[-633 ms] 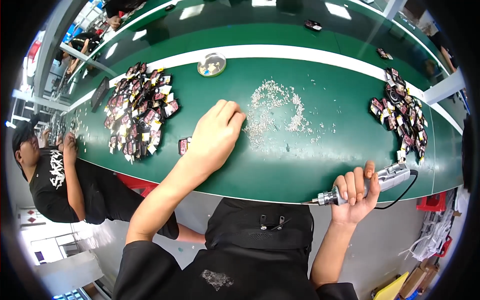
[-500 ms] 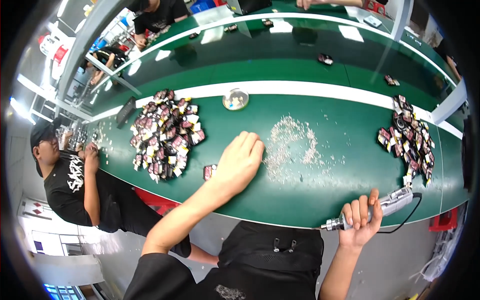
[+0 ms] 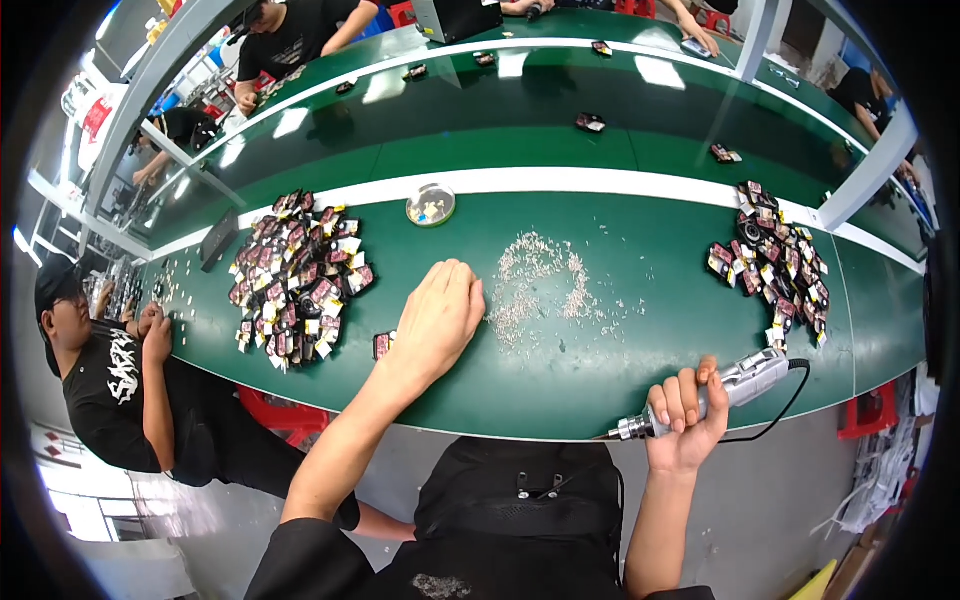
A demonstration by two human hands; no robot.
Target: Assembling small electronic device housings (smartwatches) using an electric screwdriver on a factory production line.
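My right hand (image 3: 690,415) is wrapped round a silver-grey electric screwdriver (image 3: 757,376), held sideways at the table's near edge with its bit pointing left and a black cord behind. My left hand (image 3: 442,312) is closed, knuckles up, at the left edge of a spread of tiny silver screws (image 3: 540,280). Its fingertips are hidden, so what they pinch, if anything, cannot be seen. Beside the left wrist, partly covered by it, a single small black part with a reddish label (image 3: 383,344) lies on the green table (image 3: 560,390).
Similar labelled parts form a large heap (image 3: 300,280) on the left and a smaller heap (image 3: 775,265) on the right. A round clear dish (image 3: 431,206) stands by the white rail (image 3: 540,180). Beyond it, a green belt carries several parts. A co-worker (image 3: 120,370) sits at left.
The whole view has shifted, so the table and hands appear further left. My hands keep nearly the same places over the table. Another part now shows on the far side of the belt.
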